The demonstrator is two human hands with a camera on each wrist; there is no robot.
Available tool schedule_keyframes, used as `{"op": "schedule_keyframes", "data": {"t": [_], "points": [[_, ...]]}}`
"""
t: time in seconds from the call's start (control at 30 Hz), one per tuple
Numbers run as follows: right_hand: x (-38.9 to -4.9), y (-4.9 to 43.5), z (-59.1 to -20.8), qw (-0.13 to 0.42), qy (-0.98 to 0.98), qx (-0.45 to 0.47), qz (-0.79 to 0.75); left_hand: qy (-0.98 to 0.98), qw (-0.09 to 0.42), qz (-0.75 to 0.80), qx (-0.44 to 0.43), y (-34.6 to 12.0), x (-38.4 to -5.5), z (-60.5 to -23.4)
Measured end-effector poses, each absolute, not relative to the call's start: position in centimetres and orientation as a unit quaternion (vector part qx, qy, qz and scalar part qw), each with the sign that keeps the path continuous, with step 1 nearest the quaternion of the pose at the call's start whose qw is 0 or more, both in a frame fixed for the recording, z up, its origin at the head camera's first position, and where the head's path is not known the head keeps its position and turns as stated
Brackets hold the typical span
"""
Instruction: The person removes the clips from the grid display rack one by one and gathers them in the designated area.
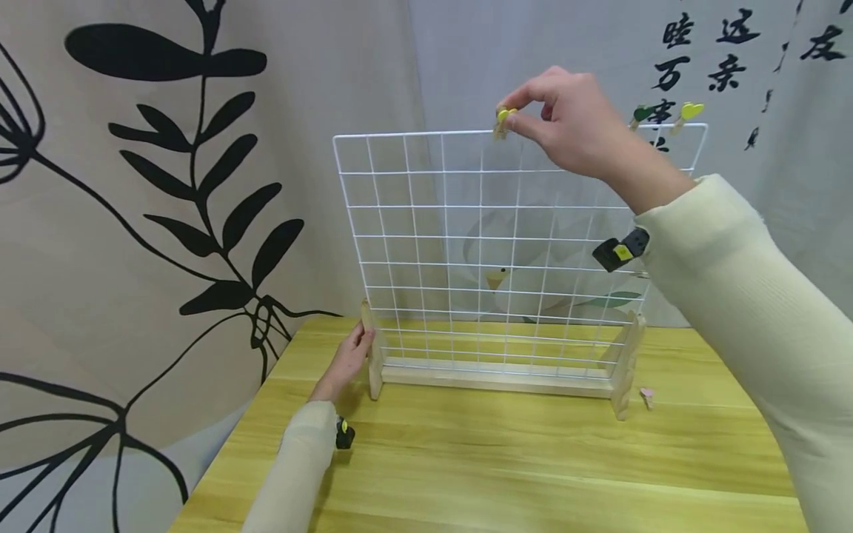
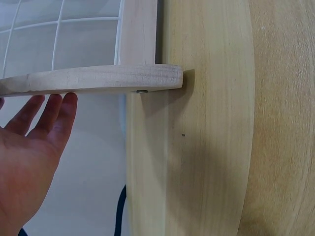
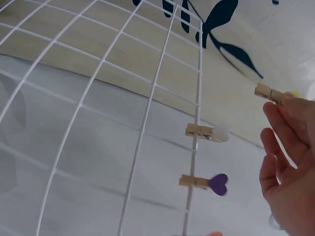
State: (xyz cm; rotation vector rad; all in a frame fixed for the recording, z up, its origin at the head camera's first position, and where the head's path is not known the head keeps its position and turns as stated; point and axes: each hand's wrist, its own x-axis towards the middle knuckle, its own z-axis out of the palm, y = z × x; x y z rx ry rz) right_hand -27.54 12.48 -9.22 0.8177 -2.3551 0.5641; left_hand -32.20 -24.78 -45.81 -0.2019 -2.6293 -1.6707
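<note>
My right hand (image 1: 573, 122) pinches a small wooden clothespin (image 1: 504, 122) with a yellow heart, between thumb and index finger, at the top wire of a white wire grid (image 1: 480, 237). In the right wrist view this clothespin stands apart from the wire, its jaws toward the grid. Clipped on the edge wire there are a white-topped clothespin (image 3: 220, 133) and a purple heart clothespin (image 3: 218, 184). Low on the left, my left hand (image 1: 349, 359) touches the outer face of the stand's wooden side piece (image 2: 98, 78) with extended fingertips.
A green heart clothespin (image 1: 641, 114) and a yellow heart clothespin (image 1: 691, 111) sit at the grid's top right. One pink-topped clothespin (image 1: 646, 398) lies on the wooden table (image 1: 506, 459) beside the right foot. Behind hangs a printed curtain (image 1: 346, 66).
</note>
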Motion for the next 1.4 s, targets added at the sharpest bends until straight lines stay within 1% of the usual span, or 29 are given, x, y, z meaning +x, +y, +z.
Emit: {"op": "schedule_keyframes", "data": {"t": [0.23,0.3,0.47,0.53,0.63,0.83,1.23,1.4], "points": [[-25.4,14.8,-11.8,0.302,-0.857,0.368,0.197,-0.847,0.011,-0.528,-0.059,-25.4,-32.2,-46.1],[-25.0,15.6,-12.6,0.302,-0.852,0.379,0.196,-0.845,0.001,-0.531,-0.056,-25.2,-31.6,-45.2],[-24.5,17.7,-15.0,0.302,-0.847,0.395,0.189,-0.843,-0.011,-0.536,-0.052,-25.3,-31.4,-45.0],[-24.3,18.6,-16.0,0.294,-0.851,0.393,0.187,-0.842,-0.004,-0.537,-0.052,-25.6,-32.0,-45.9],[-24.1,20.0,-17.5,0.282,-0.854,0.393,0.193,-0.841,0.001,-0.539,-0.053,-25.6,-32.1,-46.1],[-24.5,22.8,-21.1,0.258,-0.877,0.356,0.193,-0.840,0.000,-0.540,-0.055,-25.6,-32.1,-46.1],[-25.1,28.2,-28.5,0.191,-0.912,0.286,0.224,-0.839,0.006,-0.541,-0.062,-25.1,-32.6,-46.2],[-25.0,30.5,-31.2,0.146,-0.922,0.256,0.249,-0.838,0.003,-0.542,-0.061,-24.9,-32.7,-46.3]]}}
